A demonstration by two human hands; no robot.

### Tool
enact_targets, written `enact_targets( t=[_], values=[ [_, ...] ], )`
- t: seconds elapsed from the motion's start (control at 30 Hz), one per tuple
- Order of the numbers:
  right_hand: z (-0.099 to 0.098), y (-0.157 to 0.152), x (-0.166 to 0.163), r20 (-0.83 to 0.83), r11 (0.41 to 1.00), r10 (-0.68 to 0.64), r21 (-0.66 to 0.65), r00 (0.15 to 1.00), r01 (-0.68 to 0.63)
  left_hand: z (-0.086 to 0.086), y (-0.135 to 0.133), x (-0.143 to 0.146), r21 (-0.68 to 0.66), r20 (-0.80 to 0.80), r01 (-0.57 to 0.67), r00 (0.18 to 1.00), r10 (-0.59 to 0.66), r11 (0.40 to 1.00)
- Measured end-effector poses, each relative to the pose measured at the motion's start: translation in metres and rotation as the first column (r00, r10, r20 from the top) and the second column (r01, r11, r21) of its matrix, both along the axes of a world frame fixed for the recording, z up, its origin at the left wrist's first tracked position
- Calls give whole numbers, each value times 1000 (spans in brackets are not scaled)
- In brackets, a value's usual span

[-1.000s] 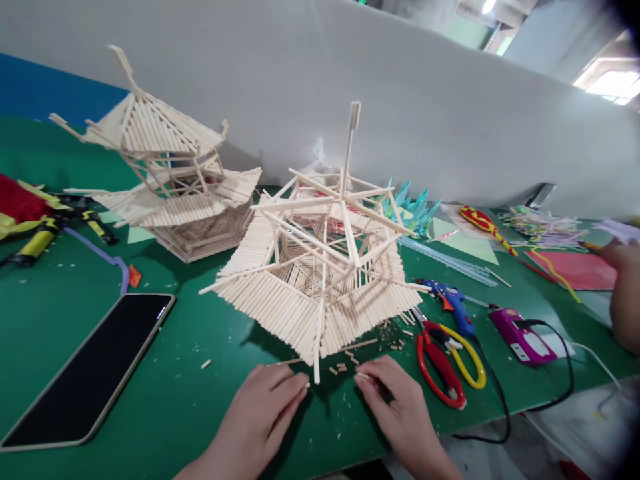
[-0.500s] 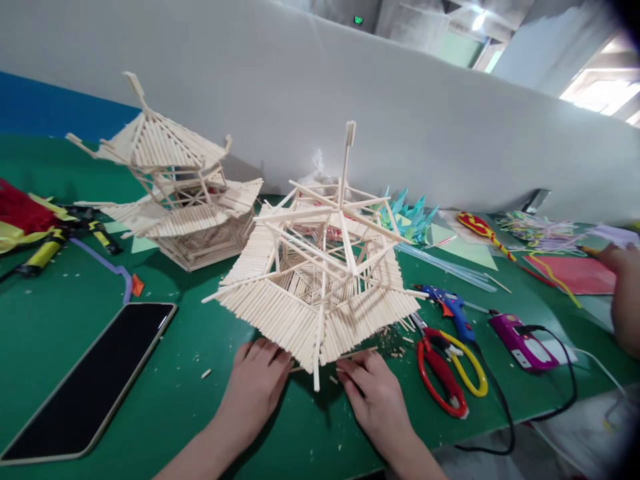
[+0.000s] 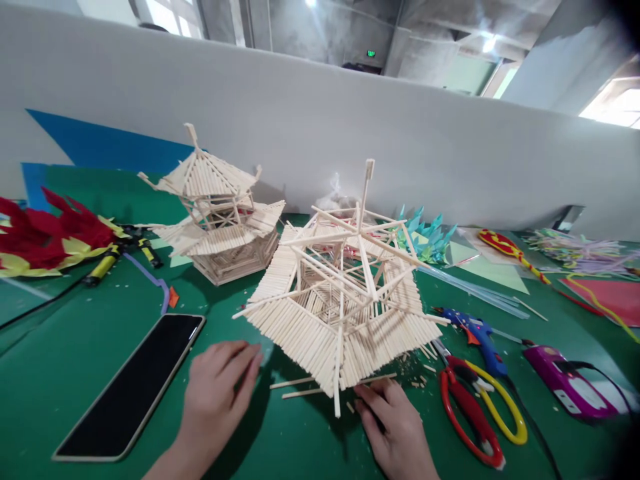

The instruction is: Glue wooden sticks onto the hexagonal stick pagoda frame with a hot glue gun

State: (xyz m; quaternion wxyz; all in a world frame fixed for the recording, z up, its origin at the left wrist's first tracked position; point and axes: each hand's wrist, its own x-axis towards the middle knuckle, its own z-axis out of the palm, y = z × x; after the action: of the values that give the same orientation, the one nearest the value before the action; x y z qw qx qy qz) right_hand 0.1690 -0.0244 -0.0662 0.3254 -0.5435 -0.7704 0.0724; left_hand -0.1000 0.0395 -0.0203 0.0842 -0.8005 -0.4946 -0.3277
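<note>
A hexagonal roof frame of pale wooden sticks [image 3: 320, 333] stands on the green table [image 3: 60, 333], a tall stick rising from its middle. My left hand [image 3: 215, 390] lies flat on the table by the roof's lower left edge, fingers stretched out and holding nothing. My right hand [image 3: 395, 427] is under the roof's front corner, fingers bent and pressed together at some short stick pieces; what they hold is hidden. Two loose long sticks [image 3: 300, 388] lie between my hands.
A finished two-tier stick pagoda [image 3: 220, 213] stands behind on the left. A dark phone [image 3: 135, 380] lies at the left. Red-and-yellow scissors [image 3: 475, 413], a blue glue gun [image 3: 475, 330] and a purple device [image 3: 565, 383] lie on the right. Coloured paper crafts line the back wall.
The view has tilted up and shifted. My left hand has slid left, away from the roof's front corner. My right hand stays under that corner. The other person's arm at right has left view.
</note>
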Motion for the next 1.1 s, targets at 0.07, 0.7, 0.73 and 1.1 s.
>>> enact_targets(
  t=[0.07, 0.7, 0.73, 1.1],
  values=[
    [-1, 1, 1, -2, 1000, 16, -3, 1000, -16, 12, 16, -16, 67, 37, -116, 993, 113, 991],
    [-28, 1, -1, -159, 998, -55, 34, 986, 61, 31, 109, -70, -415, 329, -376, 787, 522, 829],
    [-27, 2, -1, -153, 998, -54, 32, 987, 60, 31, 112, -71, -441, 342, -340, 792, 505, 831],
    [-25, 4, 10, 18, 999, 24, 46, 1000, -24, 0, 164, -85, -461, 498, -332, 671, 550, 823]
  ],
)
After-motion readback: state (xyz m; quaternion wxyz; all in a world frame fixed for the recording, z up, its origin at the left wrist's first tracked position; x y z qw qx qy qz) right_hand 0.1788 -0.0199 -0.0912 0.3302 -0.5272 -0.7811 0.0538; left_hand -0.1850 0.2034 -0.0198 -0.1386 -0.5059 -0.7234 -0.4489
